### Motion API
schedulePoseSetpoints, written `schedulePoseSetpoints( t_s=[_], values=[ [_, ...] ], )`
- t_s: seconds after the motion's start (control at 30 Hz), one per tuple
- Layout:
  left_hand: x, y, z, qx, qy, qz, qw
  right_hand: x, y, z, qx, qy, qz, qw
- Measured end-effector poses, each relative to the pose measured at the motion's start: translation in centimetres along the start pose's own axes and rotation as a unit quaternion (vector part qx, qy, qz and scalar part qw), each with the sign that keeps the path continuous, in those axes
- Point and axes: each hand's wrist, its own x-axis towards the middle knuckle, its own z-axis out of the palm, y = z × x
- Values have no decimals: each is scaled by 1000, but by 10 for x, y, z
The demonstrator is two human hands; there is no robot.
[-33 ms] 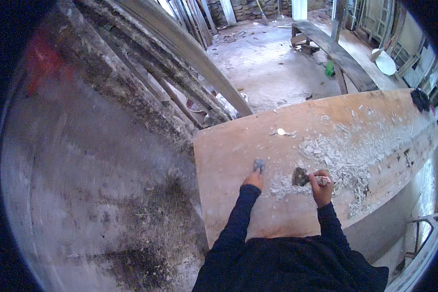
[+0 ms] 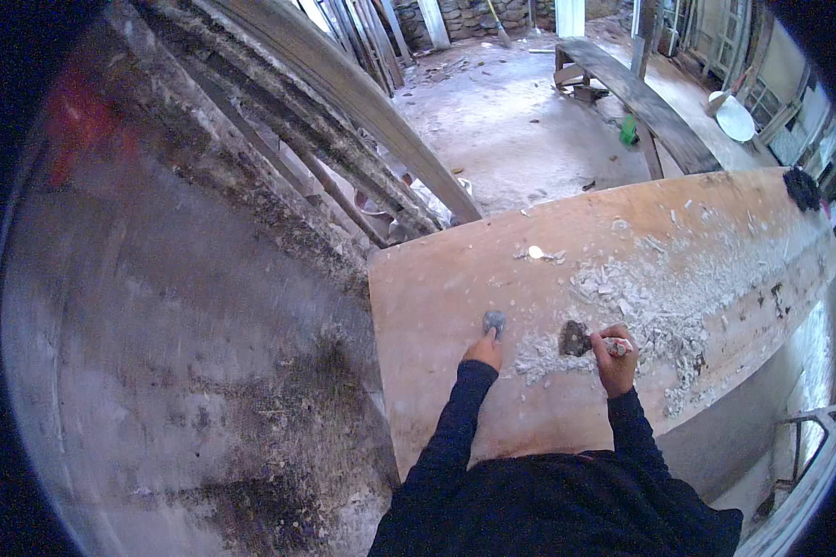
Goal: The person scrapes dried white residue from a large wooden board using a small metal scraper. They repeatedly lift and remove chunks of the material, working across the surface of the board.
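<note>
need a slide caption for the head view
Right hand scrapes white flakes off a wooden panel with a scraper; left hand presses a small grey block.

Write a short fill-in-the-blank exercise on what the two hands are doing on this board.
1. The right hand grips a ____ whose blade meets the wooden board.
2. The left hand presses a small ____ object onto the board.
3. White flakes lie mostly to the ____ of the right hand.

Missing words: scraper; grey; right
</note>
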Motion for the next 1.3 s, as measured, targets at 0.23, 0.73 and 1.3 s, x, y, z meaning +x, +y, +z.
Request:
schedulePoseSetpoints(
  t_s=[0.23, 0.73, 1.3],
  values=[
    [39, 19, -7, -38, 42, -38, 998, 10, -3, 3, 2, 5, -27, 1000],
    [-41, -25, -26, -27, 37, -42, 998, 12, -10, 11, -1, -26, -65, 998],
    [8, -16, -32, -17, 41, -35, 998, 10, -29, 18, -10, -47, -89, 995]
  ],
)
